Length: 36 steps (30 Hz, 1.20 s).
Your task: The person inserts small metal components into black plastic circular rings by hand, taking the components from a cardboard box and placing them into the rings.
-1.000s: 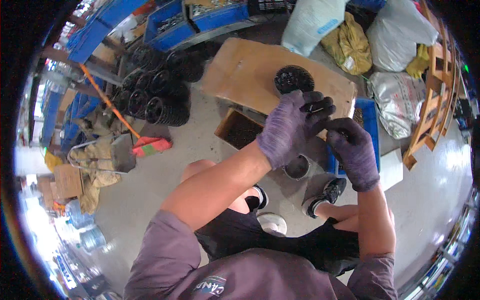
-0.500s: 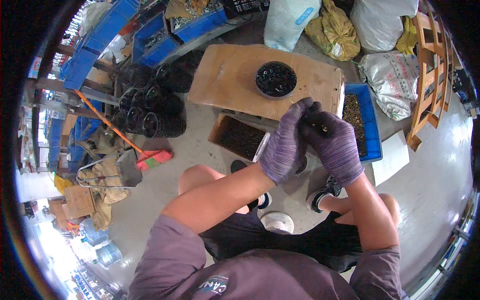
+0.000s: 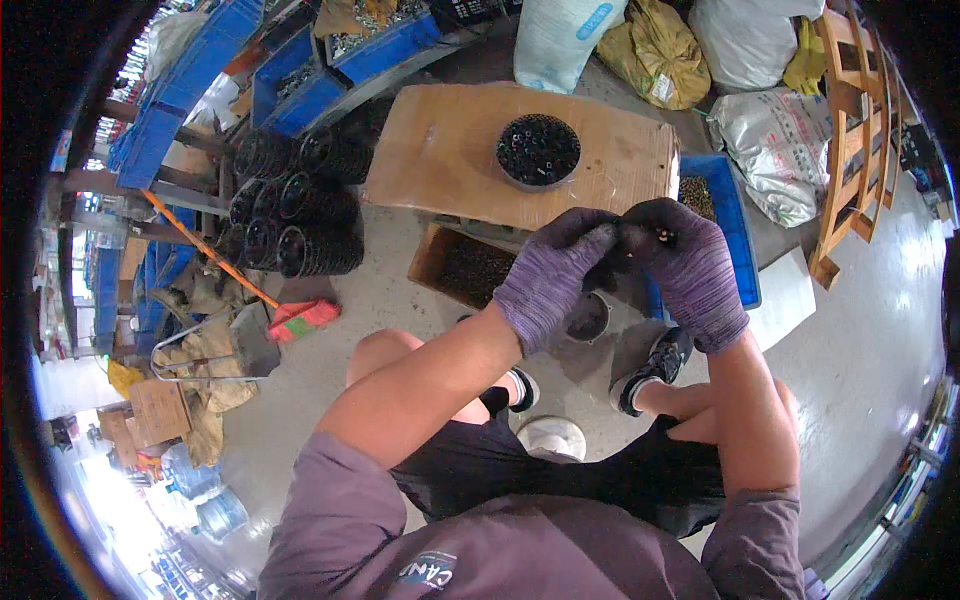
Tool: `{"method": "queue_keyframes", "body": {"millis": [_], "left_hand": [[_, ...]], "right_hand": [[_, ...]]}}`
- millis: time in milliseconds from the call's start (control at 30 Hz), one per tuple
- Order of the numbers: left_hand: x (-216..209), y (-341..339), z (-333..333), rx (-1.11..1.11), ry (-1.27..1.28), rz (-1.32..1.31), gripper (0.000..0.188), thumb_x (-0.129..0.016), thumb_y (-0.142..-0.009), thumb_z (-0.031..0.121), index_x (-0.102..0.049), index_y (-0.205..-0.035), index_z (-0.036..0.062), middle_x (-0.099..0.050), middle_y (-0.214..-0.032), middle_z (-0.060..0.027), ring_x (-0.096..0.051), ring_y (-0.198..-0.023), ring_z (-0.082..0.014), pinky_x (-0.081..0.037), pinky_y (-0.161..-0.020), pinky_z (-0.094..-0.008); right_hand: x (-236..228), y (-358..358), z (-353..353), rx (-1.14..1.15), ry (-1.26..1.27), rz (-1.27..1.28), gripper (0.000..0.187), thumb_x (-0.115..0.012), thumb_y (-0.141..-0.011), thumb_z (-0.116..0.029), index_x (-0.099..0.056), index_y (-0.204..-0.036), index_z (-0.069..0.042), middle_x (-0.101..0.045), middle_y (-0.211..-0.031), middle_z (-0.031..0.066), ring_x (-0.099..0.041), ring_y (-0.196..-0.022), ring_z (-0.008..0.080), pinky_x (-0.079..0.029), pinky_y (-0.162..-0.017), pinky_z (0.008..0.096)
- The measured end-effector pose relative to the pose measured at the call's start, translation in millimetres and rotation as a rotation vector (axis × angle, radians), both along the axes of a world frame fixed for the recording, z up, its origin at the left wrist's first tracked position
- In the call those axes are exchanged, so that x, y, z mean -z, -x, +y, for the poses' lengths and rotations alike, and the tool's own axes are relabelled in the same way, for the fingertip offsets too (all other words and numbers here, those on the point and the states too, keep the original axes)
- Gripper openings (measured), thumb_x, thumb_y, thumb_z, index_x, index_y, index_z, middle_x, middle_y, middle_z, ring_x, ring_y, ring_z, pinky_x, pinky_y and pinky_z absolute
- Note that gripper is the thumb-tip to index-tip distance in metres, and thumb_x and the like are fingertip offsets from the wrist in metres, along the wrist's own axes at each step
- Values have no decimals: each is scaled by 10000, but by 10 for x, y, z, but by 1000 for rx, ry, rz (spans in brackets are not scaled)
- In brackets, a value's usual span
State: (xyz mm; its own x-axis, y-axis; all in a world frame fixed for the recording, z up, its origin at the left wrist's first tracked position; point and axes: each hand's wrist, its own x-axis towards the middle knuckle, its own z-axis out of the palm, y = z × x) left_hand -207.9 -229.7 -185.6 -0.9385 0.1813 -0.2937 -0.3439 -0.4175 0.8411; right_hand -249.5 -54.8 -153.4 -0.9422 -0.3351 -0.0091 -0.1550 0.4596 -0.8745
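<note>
My left hand (image 3: 560,268), in a purple-grey glove with dark fingers, has its fingertips pinched together, and what they grip is too small and dark to name. Gloved alike, my right hand (image 3: 690,270) curls its fingers around small brass-coloured pieces (image 3: 663,236) that show at the palm. The two hands meet at the fingertips, in front of the cardboard-topped surface (image 3: 430,150). On that cardboard stands a round bowl (image 3: 540,184) of small black parts, some ring-shaped. Partly behind my right hand is a blue bin (image 3: 746,270) with small brass-coloured parts.
A brown box (image 3: 427,262) of small dark parts sits below the cardboard's front edge. Beneath my hands is a round dark container (image 3: 588,318). Stacked black baskets (image 3: 320,250) and a red-headed broom (image 3: 303,318) are at left; sacks (image 3: 775,150) and a wooden pallet (image 3: 850,150) at right.
My hands have drawn slightly apart and lower, from clasped together to touching at the fingertips. The round container below now shows. The whole view has shifted a little.
</note>
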Motion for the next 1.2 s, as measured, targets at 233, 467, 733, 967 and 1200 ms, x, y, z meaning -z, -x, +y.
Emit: {"method": "queue_keyframes", "body": {"millis": [233, 467, 733, 967, 1200], "left_hand": [[-22, -1, -67, 60, 165, -54, 233, -597, -964, 216, -634, -1130, 57, -672, -1020, -59, -623, -924, -140, -498, -834, -289], [-51, 5, -81, -22, 207, 50, 232, -604, -955, 257, -655, -1076, 66, -674, -990, -53, -622, -884, -136, -496, -797, -282], [-149, -40, -87, -25, 269, -37, 249, -606, -954, 275, -664, -1051, 54, -659, -930, -23, -579, -842, -114, -477, -781, -280], [-178, -33, -101, 20, 404, 0, 243, -623, -943, 265, -672, -1038, 47, -671, -894, -17, -594, -820, -121, -489, -753, -292], [16, -90, 56, -221, 761, 473, 180, -593, -949, 182, -618, -991, 9, -657, -862, -163, -632, -758, -279, -501, -706, -364]], "right_hand": [[-42, -43, -7, -73, -18, 114, 185, -665, -849, -111, -668, -995, 2, -685, -910, 162, -685, -838, 273, -533, -775, 348], [-227, -32, 111, -12, 463, -500, 242, -619, -937, -187, -656, -1103, -15, -655, -917, 49, -605, -869, 98, -526, -777, 279], [-46, -44, 56, -124, 378, -452, 213, -617, -947, -183, -620, -1098, -33, -645, -982, 35, -589, -881, 98, -508, -787, 258], [-16, -40, 40, -116, 326, -372, 209, -626, -940, -175, -614, -1089, -29, -656, -954, 33, -598, -857, 99, -514, -781, 268], [153, -101, -68, -12, 193, -110, 121, -620, -922, -105, -608, -1010, -24, -682, -946, 103, -640, -857, 137, -522, -774, 295]]}}
